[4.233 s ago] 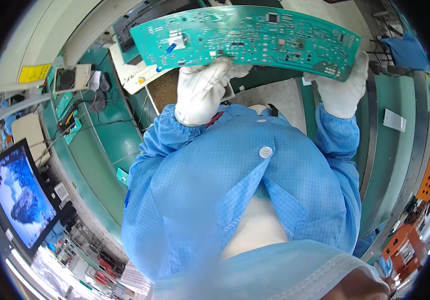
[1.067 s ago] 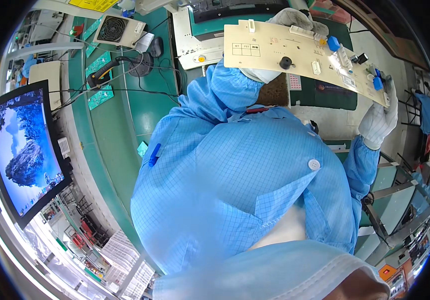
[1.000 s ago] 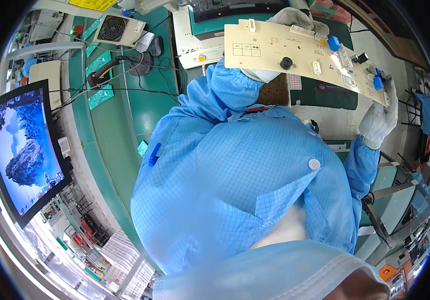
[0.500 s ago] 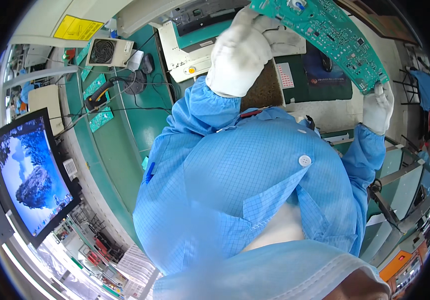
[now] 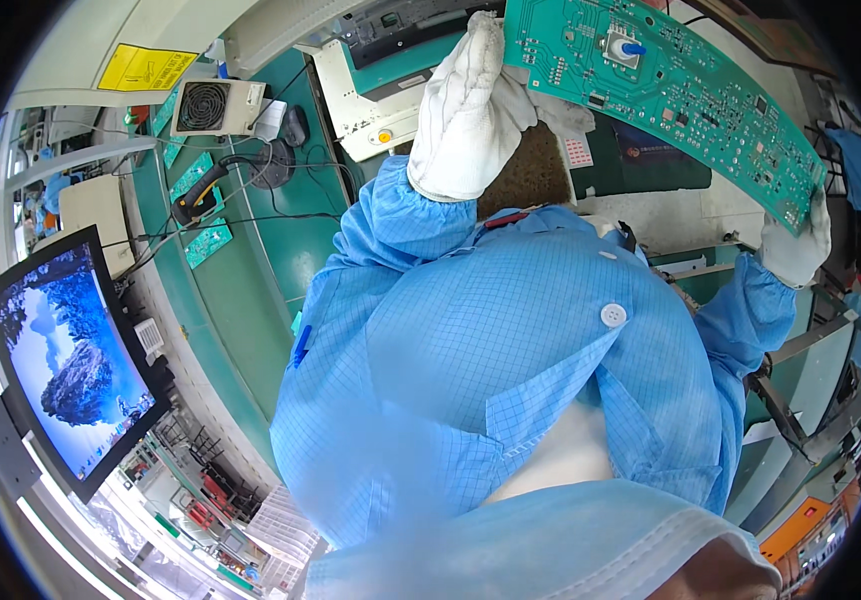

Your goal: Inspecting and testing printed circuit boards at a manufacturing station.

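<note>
A long green circuit board (image 5: 685,110) is held up at the upper right, tilted down toward the right, with many small parts and a white rotary knob with a blue shaft (image 5: 626,47) on its face. My left hand (image 5: 475,120), in a white glove, grips the board's left end, with some fingers partly hidden behind it. At the lower right end, my right hand (image 5: 798,245), also in a white glove, is closed on the corner.
A white and green fixture (image 5: 375,120) stands beyond my left hand. On the green bench at left are a handheld scanner (image 5: 200,195), a boxed fan (image 5: 205,106), small green boards (image 5: 208,243) and cables. A monitor (image 5: 75,360) stands at far left. Metal frame bars (image 5: 815,335) lie right.
The board has shifted right and slightly down, and more of its face, including the knob, shows. My right hand moved right and down with it; my left hand has turned slightly.
</note>
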### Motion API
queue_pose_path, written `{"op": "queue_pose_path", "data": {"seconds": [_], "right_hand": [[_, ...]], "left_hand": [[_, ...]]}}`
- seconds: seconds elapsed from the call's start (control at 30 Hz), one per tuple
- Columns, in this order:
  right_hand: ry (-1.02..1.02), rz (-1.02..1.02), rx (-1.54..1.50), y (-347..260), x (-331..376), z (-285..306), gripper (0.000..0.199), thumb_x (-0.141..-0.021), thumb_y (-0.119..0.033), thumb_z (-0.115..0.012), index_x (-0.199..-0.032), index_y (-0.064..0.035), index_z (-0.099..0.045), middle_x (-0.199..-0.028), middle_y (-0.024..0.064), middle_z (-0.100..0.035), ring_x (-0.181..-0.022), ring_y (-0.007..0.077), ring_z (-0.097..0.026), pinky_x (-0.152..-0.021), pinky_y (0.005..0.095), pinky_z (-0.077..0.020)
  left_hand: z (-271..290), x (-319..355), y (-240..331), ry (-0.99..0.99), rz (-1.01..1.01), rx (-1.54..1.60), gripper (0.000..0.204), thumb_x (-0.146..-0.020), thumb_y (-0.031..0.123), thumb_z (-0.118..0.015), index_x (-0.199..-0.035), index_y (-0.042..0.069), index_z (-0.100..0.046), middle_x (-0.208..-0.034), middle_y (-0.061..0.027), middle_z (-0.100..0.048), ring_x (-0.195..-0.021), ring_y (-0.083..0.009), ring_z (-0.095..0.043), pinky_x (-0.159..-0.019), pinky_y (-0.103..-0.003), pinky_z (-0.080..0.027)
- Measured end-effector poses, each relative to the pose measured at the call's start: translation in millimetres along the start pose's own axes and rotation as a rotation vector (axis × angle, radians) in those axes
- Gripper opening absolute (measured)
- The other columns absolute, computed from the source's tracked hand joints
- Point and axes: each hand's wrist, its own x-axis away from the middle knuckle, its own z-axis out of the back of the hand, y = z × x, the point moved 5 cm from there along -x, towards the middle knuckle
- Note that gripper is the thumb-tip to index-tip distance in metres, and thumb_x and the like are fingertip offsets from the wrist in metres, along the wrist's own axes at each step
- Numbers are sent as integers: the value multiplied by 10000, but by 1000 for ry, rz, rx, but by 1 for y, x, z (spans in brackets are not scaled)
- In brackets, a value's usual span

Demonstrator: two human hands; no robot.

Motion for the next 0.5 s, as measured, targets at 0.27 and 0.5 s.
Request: {"op": "queue_pose_path", "data": {"seconds": [0.27, 0.5], "right_hand": [[-100, 191, 471, -16, -8, 7, 392, -805, -92, -777, -1162, 29, -670, -1173, 117, -714, -1075, 194, -689, -971, 279, -518], [-42, -107, -105, -25, -6, -11, 412, -771, -49, -792, -1162, -5, -670, -1191, 135, -692, -1094, 255, -677, -965, 321, -528]], "left_hand": [[0, 4, -4, 46, -87, -9, 751, -764, -113, -658, -1450, -122, -352, -621, -83, -583, -673, -285, -642, -848, -389, -544], [-30, 5, -7, -86, 150, 249, 517, -867, -41, -576, -1362, -39, -426, -1078, -182, -595, -984, -332, -599, -916, -386, -488]]}}
